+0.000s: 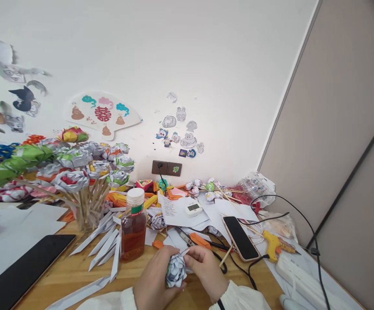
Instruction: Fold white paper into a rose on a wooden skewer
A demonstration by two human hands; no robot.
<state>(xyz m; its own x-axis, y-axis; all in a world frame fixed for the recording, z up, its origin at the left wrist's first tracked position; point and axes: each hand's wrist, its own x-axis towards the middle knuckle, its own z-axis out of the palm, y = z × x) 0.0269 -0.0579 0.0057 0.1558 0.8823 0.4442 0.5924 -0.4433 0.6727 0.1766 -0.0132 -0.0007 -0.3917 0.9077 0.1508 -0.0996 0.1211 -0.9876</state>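
Low in the middle of the view, a folded paper flower [175, 271] with white, overlapping petals and a little green at its left side is held above the wooden table. My left hand [156, 277] is wrapped round its left side and underneath. From the right, the thumb and fingers of my right hand [204, 267] pinch a thin white paper strip [184, 252] at the flower's upper right edge. The flower's underside is hidden by my hands. Just left of them stands a bottle of amber liquid [133, 232] with a white cap.
Folded paper strips [104, 243] lie left of the bottle, near a container of paper flowers on sticks [88, 193]. A black tablet-like slab [25, 273] lies front left. To the right are a phone [241, 238], a yellow glue gun [271, 245], a power strip [306, 280] and loose cables.
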